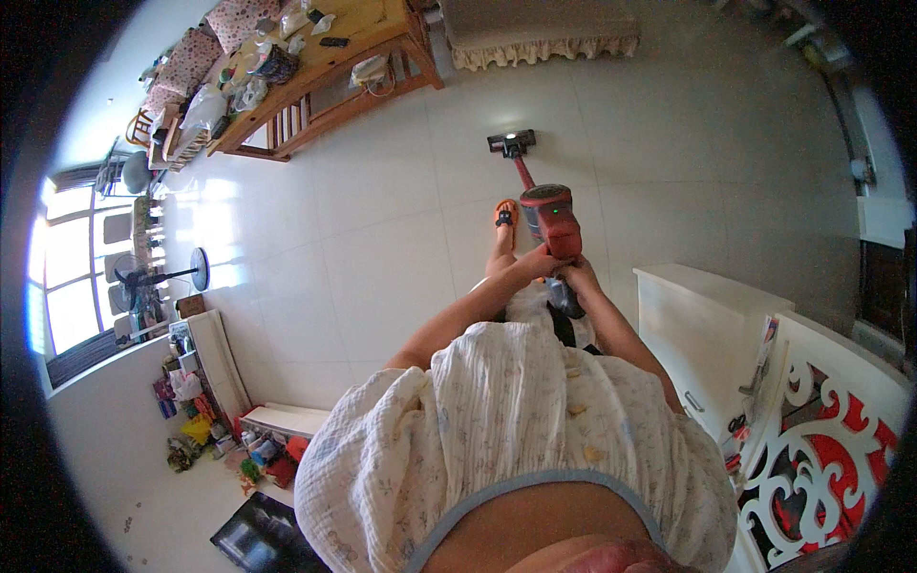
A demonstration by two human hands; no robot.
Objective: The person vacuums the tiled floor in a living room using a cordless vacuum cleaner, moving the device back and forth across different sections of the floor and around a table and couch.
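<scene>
A red and black cordless stick vacuum cleaner [560, 228] is in front of my body, with a small green light on its housing. My left hand [539, 263] grips it at the near end of the red body. Close against that hand, my right hand [580, 276] is also closed around the handle area; the exact finger positions are partly hidden. A red tube [525, 174] leads forward to the black floor head [511, 143], which rests on the pale tiles. Light shines on the floor just ahead of the head. My foot in an orange sandal [506, 215] is left of the vacuum.
A wooden table [372, 32] with bags and a basket stands ahead to the left, beside a seat with a ruffled cover [544, 46]. On the left are a standing fan [161, 276] and low white furniture [215, 354]. A white cabinet [706, 315] flanks my right side.
</scene>
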